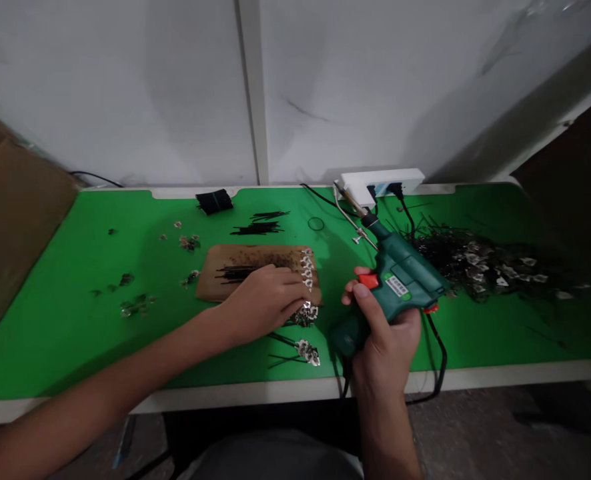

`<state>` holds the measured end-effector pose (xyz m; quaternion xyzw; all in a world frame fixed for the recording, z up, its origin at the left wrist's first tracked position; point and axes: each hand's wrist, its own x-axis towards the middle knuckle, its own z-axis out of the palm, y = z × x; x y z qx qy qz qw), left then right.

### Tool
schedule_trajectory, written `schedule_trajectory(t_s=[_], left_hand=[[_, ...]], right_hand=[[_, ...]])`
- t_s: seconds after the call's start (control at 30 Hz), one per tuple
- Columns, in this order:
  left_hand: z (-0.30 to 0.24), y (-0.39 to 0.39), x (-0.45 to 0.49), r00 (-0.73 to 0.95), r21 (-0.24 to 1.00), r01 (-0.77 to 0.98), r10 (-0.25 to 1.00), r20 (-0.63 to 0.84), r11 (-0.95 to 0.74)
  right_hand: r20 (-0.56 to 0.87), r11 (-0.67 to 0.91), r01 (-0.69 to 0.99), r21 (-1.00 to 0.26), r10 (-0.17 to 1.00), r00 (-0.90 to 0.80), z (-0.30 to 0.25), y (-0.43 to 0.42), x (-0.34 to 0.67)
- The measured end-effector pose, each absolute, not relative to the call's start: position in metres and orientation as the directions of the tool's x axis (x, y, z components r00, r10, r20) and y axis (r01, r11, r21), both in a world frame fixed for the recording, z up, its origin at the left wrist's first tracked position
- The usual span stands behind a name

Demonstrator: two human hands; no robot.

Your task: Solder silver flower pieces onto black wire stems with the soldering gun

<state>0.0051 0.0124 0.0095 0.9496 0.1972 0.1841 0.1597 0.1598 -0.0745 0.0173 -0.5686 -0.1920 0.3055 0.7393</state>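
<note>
The right hand (383,343) is wrapped around the handle of a green soldering gun (415,267), its thumb lying just below the orange trigger (369,281) and fingertips showing on the far side. The gun is above the right part of a green work surface (75,267), its nozzle slanting up and to the left, so that the tip overlaps a white power strip (408,176) in the view. The left hand (268,300) reaches over a brown board (208,287) that lies left of the gun, its fingers drawn together at the board's right edge — whether they pinch anything there I cannot tell. Along that edge runs a row of small metal tabs (307,262), and thin black wires (233,273) lie on the board, partly hidden by the left hand. Nearer the front edge, just below the board, is a cluster of silvery tabs (308,351) with dark wires reaching leftward. Behind the board are loose black pieces (258,229), a tied black bundle (214,201) and a thin ring (316,224). Small metal bits (189,243) are scattered to the left, toward a cardboard box (20,220). On the far right spreads a tangled heap (455,257) of dark wires and shiny tabs, blurred at its outer end.
</note>
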Motion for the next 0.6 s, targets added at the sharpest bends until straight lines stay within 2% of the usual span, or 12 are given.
schedule_trajectory(t_s=[0.1,0.23,0.4,0.5,0.6], left_hand=[[0.009,0.011,0.005,0.839,0.338,0.338,0.444,0.314,-0.878],[0.016,0.009,-0.001,0.815,0.349,0.364,0.476,0.329,-0.864],[0.026,0.007,-0.012,0.821,0.321,0.361,0.462,0.336,-0.875],[0.023,-0.003,-0.013,0.804,0.296,0.369,0.462,0.375,-0.881],[0.012,-0.017,-0.010,0.764,0.228,0.433,0.489,0.422,-0.872]], right_hand=[[-0.069,0.172,-0.244,-0.955,0.669,0.740,0.018,-0.074,0.159],[-0.068,0.195,-0.266,-0.944,0.675,0.735,0.017,-0.074,0.159],[-0.018,0.217,-0.257,-0.942,0.731,0.682,0.018,-0.078,0.161],[-0.033,0.132,-0.220,-0.967,0.786,0.617,0.025,-0.090,0.162],[-0.125,-0.029,-0.161,-0.987,0.769,0.627,0.030,-0.111,0.163]])
